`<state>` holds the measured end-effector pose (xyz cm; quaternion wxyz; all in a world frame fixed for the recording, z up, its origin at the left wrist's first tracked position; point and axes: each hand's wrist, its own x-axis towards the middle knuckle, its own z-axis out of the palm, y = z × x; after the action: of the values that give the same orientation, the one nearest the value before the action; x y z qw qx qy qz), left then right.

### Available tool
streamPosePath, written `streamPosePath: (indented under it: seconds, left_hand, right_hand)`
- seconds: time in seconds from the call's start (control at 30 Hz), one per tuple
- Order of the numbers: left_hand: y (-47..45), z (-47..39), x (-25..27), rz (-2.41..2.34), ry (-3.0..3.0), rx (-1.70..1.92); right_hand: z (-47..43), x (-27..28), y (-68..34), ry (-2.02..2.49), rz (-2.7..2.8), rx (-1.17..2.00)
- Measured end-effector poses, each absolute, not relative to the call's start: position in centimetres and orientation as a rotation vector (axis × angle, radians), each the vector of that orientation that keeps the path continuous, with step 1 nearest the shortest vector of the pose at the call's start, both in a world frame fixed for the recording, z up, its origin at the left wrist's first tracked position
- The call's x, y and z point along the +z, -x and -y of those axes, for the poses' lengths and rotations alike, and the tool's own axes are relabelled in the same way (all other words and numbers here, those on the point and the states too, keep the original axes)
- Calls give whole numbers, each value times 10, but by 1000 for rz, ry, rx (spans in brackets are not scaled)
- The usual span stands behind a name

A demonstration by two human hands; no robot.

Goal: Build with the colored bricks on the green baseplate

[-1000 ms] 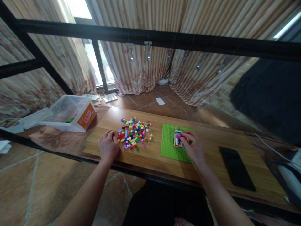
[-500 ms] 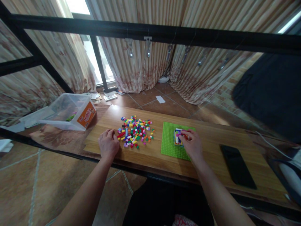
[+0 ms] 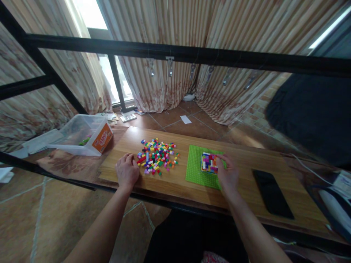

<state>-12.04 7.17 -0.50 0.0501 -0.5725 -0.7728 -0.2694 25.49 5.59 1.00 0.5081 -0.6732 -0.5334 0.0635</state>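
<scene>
My left hand (image 3: 127, 171) rests on the wooden table top with its fingers curled in; whatever they may hold is hidden. Just right of it lies a loose pile of small coloured building bricks (image 3: 159, 155), with a long red one and a blue one near the fingers. On a bright green baseplate (image 3: 193, 168) sits a low block built of mixed-colour bricks (image 3: 208, 162). My right hand (image 3: 229, 173) is at the right edge of this block, its thumb and fingers slightly apart. Its fingertips are blurred, so I cannot tell whether they touch the block.
A black phone (image 3: 272, 193) lies on the table (image 3: 244, 157) to the right. At the left stands a clear plastic box (image 3: 74, 146) with an orange label, tilted open. A dark metal bar (image 3: 175, 51) crosses in front of the curtains.
My right hand has drawn back from the top of the brick block to its right side, uncovering more of it. My left hand stays by the pile. The camera view has shifted slightly.
</scene>
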Motion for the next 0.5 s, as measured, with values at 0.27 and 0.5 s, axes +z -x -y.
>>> streamPosePath:
  seconds: [0.27,0.5]
  left_hand:
    - [121,-71,-4,2369,1764,-823]
    - [121,-71,-3,2359,1758,-790]
  right_hand:
    - [-1,29,-213,1511,1227,164]
    - [13,8,-144,1405,1599,571]
